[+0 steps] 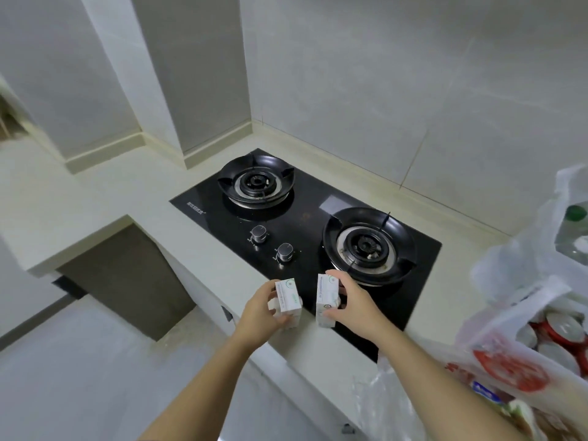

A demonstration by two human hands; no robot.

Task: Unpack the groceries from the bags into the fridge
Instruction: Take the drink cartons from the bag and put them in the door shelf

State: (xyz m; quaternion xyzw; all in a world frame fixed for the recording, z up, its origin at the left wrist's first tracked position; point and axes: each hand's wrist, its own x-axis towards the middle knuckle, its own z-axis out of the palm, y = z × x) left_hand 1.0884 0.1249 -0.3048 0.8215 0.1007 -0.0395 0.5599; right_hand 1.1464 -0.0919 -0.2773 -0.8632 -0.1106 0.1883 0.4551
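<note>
1. Two cartons are held at the stove's (305,224) front edge. The left hand (262,313) curls round the left carton (288,302), and the right hand (353,308) curls round the right carton (327,297).
2. Risk: both cartons hover by the desk (95,198) lip, so a slack grip while turning could drop one onto the floor (79,377). The fridge is out of view.
3. Bags (515,281) sit right of the stove. One holds a green-capped bottle (576,213), the nearer one red-lidded cans (560,329).

Blurred grocery bags (515,275), partly beyond right edge.
</note>
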